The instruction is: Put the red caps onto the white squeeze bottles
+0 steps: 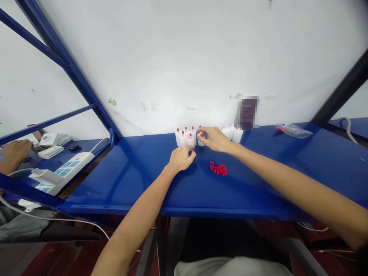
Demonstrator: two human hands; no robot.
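Several small white bottles with red caps (185,137) stand in a cluster near the wall on the blue table (138,180). My right hand (214,138) reaches to the cluster's right side, its fingers pinched on one white bottle (201,141). Just in front of the cluster rests my left hand (181,158), fingers curled loosely; whether it holds anything I cannot make out. A small pile of loose red caps (219,169) lies on the table to the right of my left hand. A few uncapped white bottles (233,133) stand behind my right hand.
A clear plastic bag (293,130) lies at the back right. On the neighbouring table to the left are a white power strip (64,167), small white devices and another person's hand (15,151). Blue frame struts rise at the left and right. The wall stands close behind.
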